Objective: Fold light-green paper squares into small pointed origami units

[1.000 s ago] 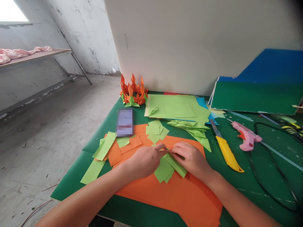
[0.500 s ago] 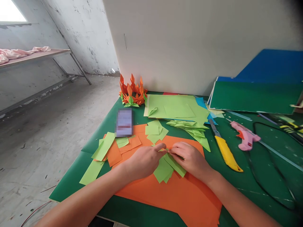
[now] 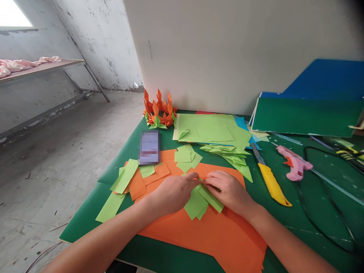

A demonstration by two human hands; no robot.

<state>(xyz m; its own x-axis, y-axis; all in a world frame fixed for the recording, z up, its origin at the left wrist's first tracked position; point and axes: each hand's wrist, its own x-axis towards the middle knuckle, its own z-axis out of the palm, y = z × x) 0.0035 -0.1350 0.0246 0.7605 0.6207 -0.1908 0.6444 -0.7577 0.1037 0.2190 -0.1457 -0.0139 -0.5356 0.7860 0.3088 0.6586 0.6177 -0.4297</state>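
My left hand (image 3: 174, 193) and my right hand (image 3: 227, 189) meet above a large orange sheet (image 3: 199, 239). The fingers of both are pinched together at a small green piece of paper, mostly hidden by the fingertips. Just below the fingertips lie several green paper pieces (image 3: 195, 204) on the orange sheet. More green squares (image 3: 186, 156) are stacked beyond my hands. Orange slips (image 3: 137, 185) and green strips (image 3: 125, 177) lie to the left of my left hand.
An orange and green folded-paper crown (image 3: 159, 113) stands at the back, behind a phone (image 3: 149, 147). Green sheets (image 3: 210, 129) lie at the back. A yellow knife (image 3: 273, 184) and a pink glue gun (image 3: 295, 163) with a black cord are on the right.
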